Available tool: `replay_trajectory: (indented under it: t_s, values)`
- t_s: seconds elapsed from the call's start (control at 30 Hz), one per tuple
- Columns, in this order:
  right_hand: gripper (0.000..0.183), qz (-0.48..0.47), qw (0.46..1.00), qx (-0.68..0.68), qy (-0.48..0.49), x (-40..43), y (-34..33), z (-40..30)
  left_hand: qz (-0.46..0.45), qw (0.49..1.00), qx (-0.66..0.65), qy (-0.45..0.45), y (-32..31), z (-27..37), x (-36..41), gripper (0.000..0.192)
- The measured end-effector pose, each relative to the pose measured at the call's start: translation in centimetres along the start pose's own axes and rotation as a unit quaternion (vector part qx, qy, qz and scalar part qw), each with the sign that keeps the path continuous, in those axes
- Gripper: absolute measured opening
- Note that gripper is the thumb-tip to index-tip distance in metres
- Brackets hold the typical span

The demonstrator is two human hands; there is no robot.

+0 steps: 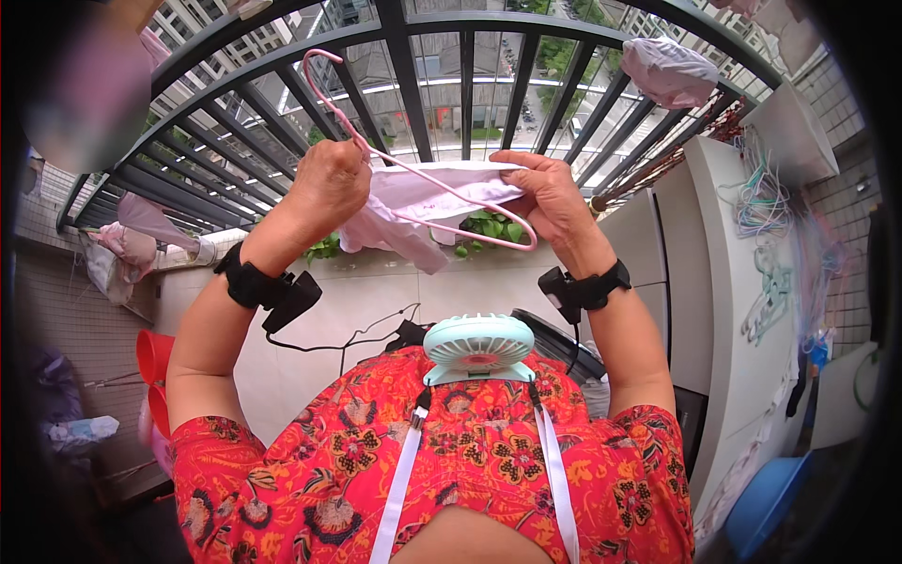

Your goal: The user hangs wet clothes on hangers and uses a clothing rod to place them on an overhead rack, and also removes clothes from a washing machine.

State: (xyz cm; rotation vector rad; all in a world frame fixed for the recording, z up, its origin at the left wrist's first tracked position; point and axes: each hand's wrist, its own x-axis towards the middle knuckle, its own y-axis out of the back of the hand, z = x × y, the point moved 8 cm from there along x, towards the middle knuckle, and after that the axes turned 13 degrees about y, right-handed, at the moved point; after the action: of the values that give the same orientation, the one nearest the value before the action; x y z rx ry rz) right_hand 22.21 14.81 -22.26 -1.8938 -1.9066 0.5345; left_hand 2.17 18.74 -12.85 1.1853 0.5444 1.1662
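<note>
A pink coat hanger (337,113) slants between my hands, its hook up at the upper left and one rounded end down at the right. My left hand (331,182) is closed around the hanger's neck and the edge of a pale pink garment (423,197). With my right hand (546,190) I pinch the garment's far edge between thumb and fingers, close to the hanger's rounded end. The lower bar of the hanger passes in front of the cloth, and part of it is hidden by the fabric. Loose cloth hangs below.
A dark metal balcony railing (467,99) curves ahead, with a draped pale cloth (669,70) at upper right. Green plants (493,227) sit beneath the garment. A white counter (733,282) with green hangers (768,292) is at right; red buckets (153,356) stand at left. A mint fan (479,345) hangs at my chest.
</note>
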Motion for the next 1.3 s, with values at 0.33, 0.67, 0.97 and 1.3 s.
replay_trajectory:
  t_s: [0.33, 0.67, 0.97, 1.3]
  values:
    - [0.016, 0.084, 0.995, 0.033, 0.032, 0.1, 0.6, -3.0, 0.126, 0.99, 0.055, -0.014, -2.0, -0.7, -1.2, 0.016]
    - [0.013, 0.14, 0.988, -0.064, 0.032, 0.1, 1.9, -4.9, 0.136, 0.94, 0.298, -0.096, -2.6, 1.2, -2.2, 0.034]
    - [0.012, 0.048, 0.522, -0.829, 0.198, -0.1, -1.8, -4.9, 0.091, 0.895, 0.322, -0.296, -2.5, 7.2, -7.4, 0.043]
    - [0.047, -0.009, 0.804, -0.543, 0.244, -3.2, -0.1, -2.6, -0.029, 0.997, 0.046, -0.052, -6.2, -1.2, -7.3, 0.004]
